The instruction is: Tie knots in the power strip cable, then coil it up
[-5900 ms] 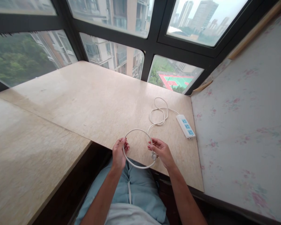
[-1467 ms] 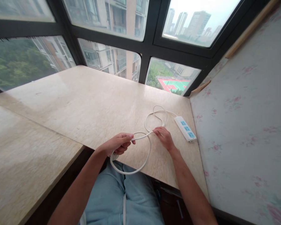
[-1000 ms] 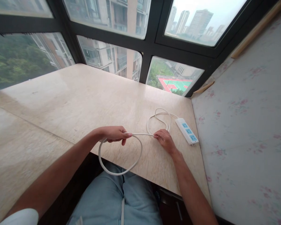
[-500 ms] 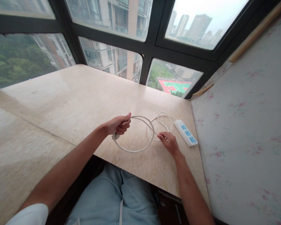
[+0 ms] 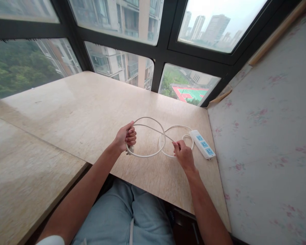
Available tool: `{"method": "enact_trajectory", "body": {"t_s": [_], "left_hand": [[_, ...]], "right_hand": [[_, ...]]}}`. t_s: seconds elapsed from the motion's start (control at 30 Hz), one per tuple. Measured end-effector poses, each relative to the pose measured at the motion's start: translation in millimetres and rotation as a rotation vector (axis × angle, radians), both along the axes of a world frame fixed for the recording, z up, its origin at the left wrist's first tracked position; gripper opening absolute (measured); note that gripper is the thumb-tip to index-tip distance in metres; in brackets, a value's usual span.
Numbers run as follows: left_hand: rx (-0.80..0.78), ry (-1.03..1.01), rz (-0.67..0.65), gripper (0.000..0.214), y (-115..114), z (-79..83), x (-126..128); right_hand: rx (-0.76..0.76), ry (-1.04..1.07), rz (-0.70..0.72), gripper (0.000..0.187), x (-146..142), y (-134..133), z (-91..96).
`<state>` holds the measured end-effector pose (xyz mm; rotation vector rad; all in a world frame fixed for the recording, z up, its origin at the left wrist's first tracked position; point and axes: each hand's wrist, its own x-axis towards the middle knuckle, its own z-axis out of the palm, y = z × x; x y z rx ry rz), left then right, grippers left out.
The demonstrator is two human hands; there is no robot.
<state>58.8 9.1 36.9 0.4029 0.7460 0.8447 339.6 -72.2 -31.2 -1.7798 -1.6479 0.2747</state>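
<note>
both hands [image 5: 126,137] [image 5: 183,156] grip the white cord [image 5: 153,129] above the table [image 5: 91,112]

- The plug [image 5: 129,150] is mostly hidden inside the closed left hand [image 5: 126,137]; only its lower tip shows below the fingers.
- The stretch of white cord [image 5: 153,129] that passes through the left hand is covered by the curled fingers.
- The cord is covered again where the right hand [image 5: 184,156] pinches it, left of the power strip [image 5: 202,144].
- The power strip's socket holes are too small to make out.
- Both forearms are cut off by the bottom edge.
</note>
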Motion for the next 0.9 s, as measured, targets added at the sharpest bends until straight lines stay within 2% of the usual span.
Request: {"method": "enact_trajectory", "body": {"t_s": [0.13, 0.23, 0.33, 0.43, 0.5, 0.57, 0.67, 0.9], "left_hand": [[0.030, -0.060, 0.115, 0.055, -3.1, 5.8, 3.0], [0.068, -0.066, 0.179, 0.056, -2.8, 8.7, 5.4], [0.133, -0.072, 0.251, 0.057, -1.0, 14.0, 1.8], [0.223, -0.092, 0.332, 0.057, 0.6, 23.5, -11.7], [0.278, -0.108, 0.356, 0.058, 0.9, 30.2, -24.4], [0.327, -0.128, 0.359, 0.059, 0.4, 35.3, -36.9], [0.393, -0.161, 0.347, 0.061, -3.0, 37.8, -48.3], [0.483, -0.205, 0.203, 0.062, -22.0, 35.5, -41.7]], "right_hand": [[-0.023, -0.028, 0.002, 0.044, -2.7, -1.6, 3.0], [-0.055, -0.044, 0.116, 0.042, 2.3, -1.6, -0.3], [0.044, -0.093, 0.223, 0.043, 11.4, -0.8, -7.4], [0.133, -0.103, 0.144, 0.061, 21.1, 0.4, -16.2], [0.114, -0.043, 0.055, 0.077, 25.3, 1.6, -23.2], [0.041, 0.040, 0.004, 0.090, 25.3, 3.2, -30.5], [-0.041, 0.106, 0.015, 0.095, 14.7, 5.8, -38.7], [-0.006, 0.196, 0.207, 0.071, -31.6, 7.6, -39.9]]}}
